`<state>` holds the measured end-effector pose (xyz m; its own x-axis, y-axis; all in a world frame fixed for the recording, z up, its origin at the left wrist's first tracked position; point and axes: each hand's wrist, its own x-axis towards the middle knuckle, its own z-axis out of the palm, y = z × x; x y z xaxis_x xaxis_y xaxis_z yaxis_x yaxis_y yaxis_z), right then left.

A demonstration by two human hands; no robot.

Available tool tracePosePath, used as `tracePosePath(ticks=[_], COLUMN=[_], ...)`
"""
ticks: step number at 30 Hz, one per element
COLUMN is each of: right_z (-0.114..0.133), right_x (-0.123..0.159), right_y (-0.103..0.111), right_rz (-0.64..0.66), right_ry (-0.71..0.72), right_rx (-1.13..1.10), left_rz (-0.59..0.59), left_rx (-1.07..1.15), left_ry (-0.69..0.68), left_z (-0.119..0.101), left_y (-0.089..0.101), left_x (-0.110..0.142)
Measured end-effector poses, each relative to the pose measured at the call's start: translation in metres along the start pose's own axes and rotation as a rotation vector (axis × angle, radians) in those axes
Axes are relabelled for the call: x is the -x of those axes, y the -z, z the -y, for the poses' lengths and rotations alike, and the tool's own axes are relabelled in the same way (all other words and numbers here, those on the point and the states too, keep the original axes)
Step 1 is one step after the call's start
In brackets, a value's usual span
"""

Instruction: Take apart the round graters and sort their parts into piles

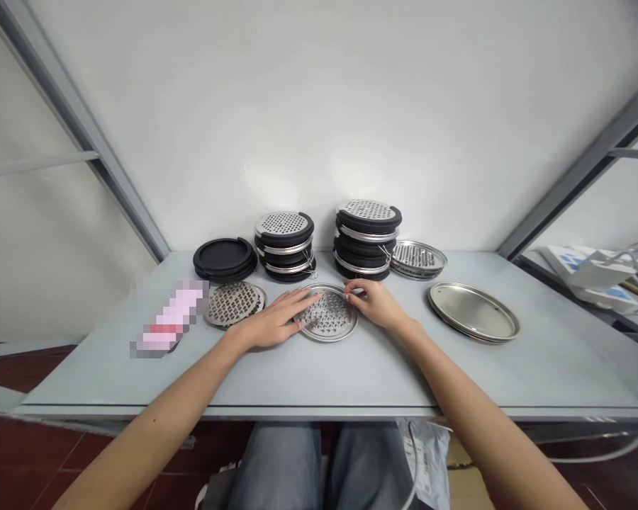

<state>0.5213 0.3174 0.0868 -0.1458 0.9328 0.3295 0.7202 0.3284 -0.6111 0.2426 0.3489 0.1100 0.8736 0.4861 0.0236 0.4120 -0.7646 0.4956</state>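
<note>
A round perforated steel grater disc (327, 316) lies flat on the grey table (351, 375), in front of me at the middle. My left hand (273, 320) rests on its left side, fingers together and stretched over the rim. My right hand (372, 302) is at the disc's upper right, with fingertips pinching the rim. Behind the hands stand two stacks of black-rimmed round graters (284, 244) (366, 237) with steel bands and small wire loops. A second loose grater disc (234, 303) lies just beyond my left hand.
Left of that disc lie black round lids (224, 260), and a pixelated blurred object (167, 319) sits near the left. At right are a pile of perforated discs (417, 259) and a pile of plain steel trays (473, 312). A white wall rises behind the table.
</note>
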Motion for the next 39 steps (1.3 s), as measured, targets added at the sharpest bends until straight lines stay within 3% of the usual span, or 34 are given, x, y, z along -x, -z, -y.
tracePosePath(ticks=[4,10,14,17,22,26,33,36,39], right_z=[0.001,-0.002,-0.005,-0.003,0.004,0.005,0.009,0.012,0.011], right_x=[0.000,0.003,0.003,0.002,0.002,0.002,0.001,-0.001,-0.003], right_y=[0.000,0.016,0.026,0.027,0.020,0.014,0.000,-0.007,-0.010], right_rz=[0.030,0.034,-0.079,-0.110,-0.075,-0.035,0.005,0.084,0.141], right_ry=[-0.035,-0.136,-0.187,-0.230,-0.162,-0.062,-0.015,0.014,0.053], right_rx=[0.047,-0.018,0.058,0.126,0.005,-0.043,-0.094,-0.159,-0.127], left_rz=[-0.119,-0.396,-0.478,-0.455,-0.393,-0.305,-0.066,-0.078,-0.186], left_rx=[-0.033,-0.177,-0.243,-0.304,-0.298,-0.205,0.017,0.047,0.048], left_ry=[-0.009,0.114,0.205,0.258,0.282,0.199,0.067,0.074,0.101], left_z=[0.001,0.014,0.010,0.005,0.008,0.014,0.021,0.022,0.016], left_y=[-0.005,-0.012,-0.014,-0.014,-0.015,-0.014,-0.007,-0.004,-0.003], left_x=[-0.004,-0.011,-0.012,-0.012,-0.010,-0.009,-0.018,-0.020,-0.018])
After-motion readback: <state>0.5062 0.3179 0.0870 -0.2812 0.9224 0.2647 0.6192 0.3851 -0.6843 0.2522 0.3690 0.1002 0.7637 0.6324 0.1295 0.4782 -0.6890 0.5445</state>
